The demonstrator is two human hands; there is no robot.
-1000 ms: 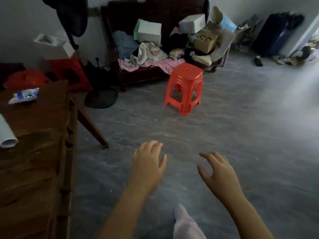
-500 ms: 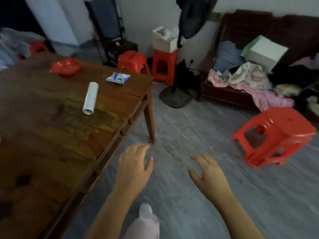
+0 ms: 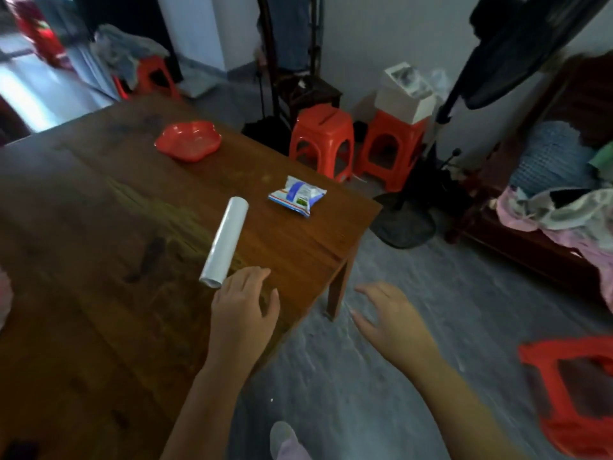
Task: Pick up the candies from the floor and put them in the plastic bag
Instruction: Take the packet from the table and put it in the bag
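On the brown wooden table (image 3: 83,210), a glossy red scalloped plastic dish (image 3: 188,140) sits toward the far side. Nearer lies a white roll of thin plastic (image 3: 224,242), flat on the tabletop. Its long axis runs from the near end, whose open core faces the camera, away toward the table's far edge, leaning a little to the right. The left hand (image 3: 243,313) hovers palm down over the table just right of the roll's near end, fingers relaxed and slightly spread, holding nothing. Beyond it, near the table's right corner, lies a blue-and-white crimped foil packet (image 3: 297,195); its printing is too blurred to read. Behind the table stand two red plastic stools (image 3: 321,141), the right one carrying a pale cardboard box (image 3: 406,94). The right hand (image 3: 394,322) is held palm down over the grey floor (image 3: 398,410), fingers loose and apart, empty. A black standing fan (image 3: 517,51) rises behind, and another red plastic stool (image 3: 570,393) shows at the lower right.
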